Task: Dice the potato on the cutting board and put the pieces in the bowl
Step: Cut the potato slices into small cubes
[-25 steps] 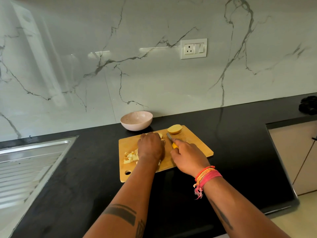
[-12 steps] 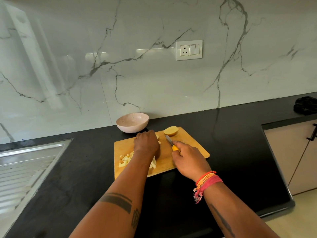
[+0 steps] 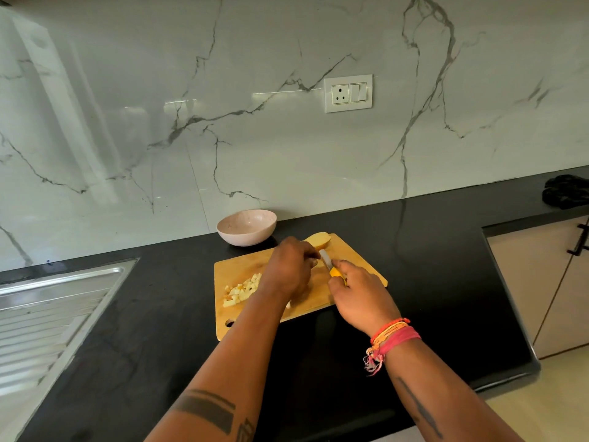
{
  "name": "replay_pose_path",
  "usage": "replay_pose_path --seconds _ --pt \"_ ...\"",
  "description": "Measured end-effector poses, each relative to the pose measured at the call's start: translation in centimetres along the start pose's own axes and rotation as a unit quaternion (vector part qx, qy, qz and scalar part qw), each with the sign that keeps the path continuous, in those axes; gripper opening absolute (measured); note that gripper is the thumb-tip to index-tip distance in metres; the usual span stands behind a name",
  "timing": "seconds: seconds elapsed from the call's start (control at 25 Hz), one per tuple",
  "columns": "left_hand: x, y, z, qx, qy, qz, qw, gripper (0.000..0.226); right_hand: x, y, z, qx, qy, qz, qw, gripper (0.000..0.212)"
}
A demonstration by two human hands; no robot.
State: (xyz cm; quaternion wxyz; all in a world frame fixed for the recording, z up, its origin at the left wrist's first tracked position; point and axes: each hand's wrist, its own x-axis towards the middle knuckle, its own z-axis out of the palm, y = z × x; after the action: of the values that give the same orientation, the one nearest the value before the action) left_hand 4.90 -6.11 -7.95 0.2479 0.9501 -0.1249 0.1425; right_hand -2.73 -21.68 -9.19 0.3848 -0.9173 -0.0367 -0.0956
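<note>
The left hand [image 3: 288, 267] covers whatever piece it is working on, so I cannot tell what its curled fingers hold or press. It also hides part of the diced potato pieces [image 3: 242, 288]. Most of the knife [image 3: 330, 267] disappears inside the right hand [image 3: 358, 295]. The sink drainboard [image 3: 47, 314] runs off the left edge. A dark object [image 3: 565, 190] on the table's far right is cut off and too indistinct to identify.

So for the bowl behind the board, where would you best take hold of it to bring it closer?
Grip the bowl by its near rim, coming from above and in front. It stands upright and open, its sides curve under to a narrow base, and the wall stands close behind it.
</note>
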Motion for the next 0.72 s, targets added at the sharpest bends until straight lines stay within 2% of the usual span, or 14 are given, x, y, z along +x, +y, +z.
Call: replay_pose_path --seconds 0.12,0.28,0.44,0.52,0.72 --pt "-1.5 0.1 1.0 0.047 -0.037 0.040 0.997 0.023 -0.5 0.3 -0.4 0.005 -0.006 0.021 1.000 0.051" --pt "-2.4 -0.9 1.0 0.082 -0.037 0.036 0.995 0.035 -0.7 0.4 -0.2 -0.005 -0.018 0.019 1.000 0.049" --pt "-3.0 -0.6 1.2 0.065 -0.013 0.008 0.998 0.027 -1.1 0.3 -0.2 0.003 -0.018 0.026 0.999 0.045" --pt "-3.1 -0.2 1.5 0.072 -0.006 -0.006 0.997 0.035 -1.3 0.2 -0.1 -0.016 -0.012 0.028 0.999 0.043" --pt "-3.0 -0.3 1.6 0.032 -0.007 0.005 0.999 0.026 -1.4 0.4 0.4 -0.084 0.010 -0.012 0.996 0.048"
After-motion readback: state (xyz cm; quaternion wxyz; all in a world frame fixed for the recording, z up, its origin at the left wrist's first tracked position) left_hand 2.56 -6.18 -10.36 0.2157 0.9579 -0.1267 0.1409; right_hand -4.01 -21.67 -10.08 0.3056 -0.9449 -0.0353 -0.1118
